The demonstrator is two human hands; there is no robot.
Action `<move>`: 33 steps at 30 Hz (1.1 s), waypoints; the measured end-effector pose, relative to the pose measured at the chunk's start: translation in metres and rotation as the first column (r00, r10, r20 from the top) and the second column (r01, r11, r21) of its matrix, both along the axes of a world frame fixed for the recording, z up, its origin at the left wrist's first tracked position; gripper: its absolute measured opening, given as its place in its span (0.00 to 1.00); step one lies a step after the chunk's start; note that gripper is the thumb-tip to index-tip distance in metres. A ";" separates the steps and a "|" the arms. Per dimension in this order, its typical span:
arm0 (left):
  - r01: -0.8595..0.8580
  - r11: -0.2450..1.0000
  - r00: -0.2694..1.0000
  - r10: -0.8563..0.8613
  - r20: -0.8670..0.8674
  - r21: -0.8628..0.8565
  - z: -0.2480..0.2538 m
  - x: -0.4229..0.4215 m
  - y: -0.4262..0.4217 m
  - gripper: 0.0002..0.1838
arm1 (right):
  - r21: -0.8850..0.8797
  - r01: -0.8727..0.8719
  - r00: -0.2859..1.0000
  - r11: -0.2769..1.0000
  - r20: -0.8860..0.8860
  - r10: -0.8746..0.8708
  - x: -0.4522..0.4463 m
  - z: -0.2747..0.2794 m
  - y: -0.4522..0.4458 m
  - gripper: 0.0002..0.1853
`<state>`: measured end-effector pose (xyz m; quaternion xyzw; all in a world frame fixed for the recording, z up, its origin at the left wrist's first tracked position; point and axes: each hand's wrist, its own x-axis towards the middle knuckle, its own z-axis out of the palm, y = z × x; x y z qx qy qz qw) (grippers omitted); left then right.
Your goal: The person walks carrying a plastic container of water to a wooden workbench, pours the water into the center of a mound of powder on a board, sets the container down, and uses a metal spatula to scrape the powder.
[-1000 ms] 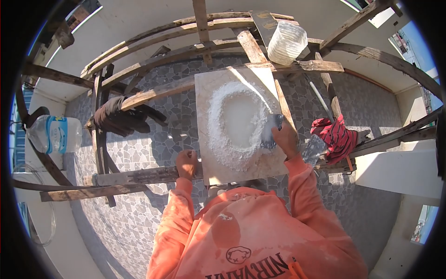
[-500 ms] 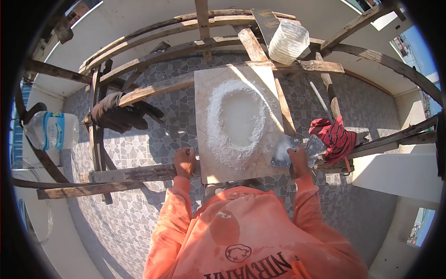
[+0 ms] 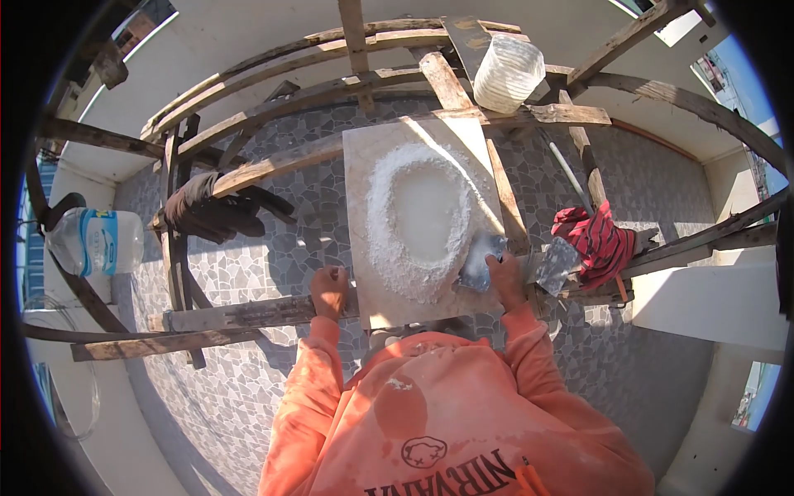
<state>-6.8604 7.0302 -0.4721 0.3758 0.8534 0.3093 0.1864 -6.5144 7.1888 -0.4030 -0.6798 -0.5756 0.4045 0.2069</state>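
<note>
1 scraper [image 3: 477,263] is gripped in the right hand [image 3: 505,281], left hand [image 3: 329,292] clenched, sweatshirt [image 3: 463,405] lettered NIRVANA

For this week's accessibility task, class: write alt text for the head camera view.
A person's right hand holds a flat blade beside a ring of white powder around a pale pool on a board among wooden beams. The left hand is curled near the board's left edge.

"What's underfoot here?"
"Grey floor [image 3: 223,397] in a crazy-paving pattern, with bright sun across its left side."
"And around us?"
"Pale walls [image 3: 273,41], rough wooden beams [image 3: 351,33] crossing in front of them, and blue sky [image 3: 729,56] at upper right."
</note>
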 end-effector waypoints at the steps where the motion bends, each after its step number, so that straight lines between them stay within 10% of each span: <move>1: 0.001 1.000 1.000 -0.001 -0.004 -0.003 -0.003 -0.001 -0.001 0.17 | 0.016 -0.005 1.000 1.000 0.002 0.005 -0.001 0.003 0.004 0.19; 17: -0.030 1.000 0.998 0.030 0.057 -0.007 0.011 0.004 0.000 0.16 | 0.127 -0.166 0.966 0.978 0.220 0.136 -0.021 0.023 0.079 0.21; 23: -0.028 0.999 0.998 0.027 0.060 0.025 0.013 0.005 0.000 0.16 | 0.023 -0.073 0.982 0.997 0.174 0.068 0.026 0.023 0.052 0.20; 26: -0.023 1.000 0.998 0.022 0.057 0.020 0.019 0.006 0.003 0.15 | -0.149 0.060 0.979 0.987 -0.184 -0.087 0.055 -0.002 0.017 0.20; 33: 0.008 1.000 0.998 -0.008 0.065 0.000 0.021 0.005 0.002 0.16 | -0.328 0.022 0.999 0.945 -0.021 -0.031 0.036 -0.010 -0.060 0.14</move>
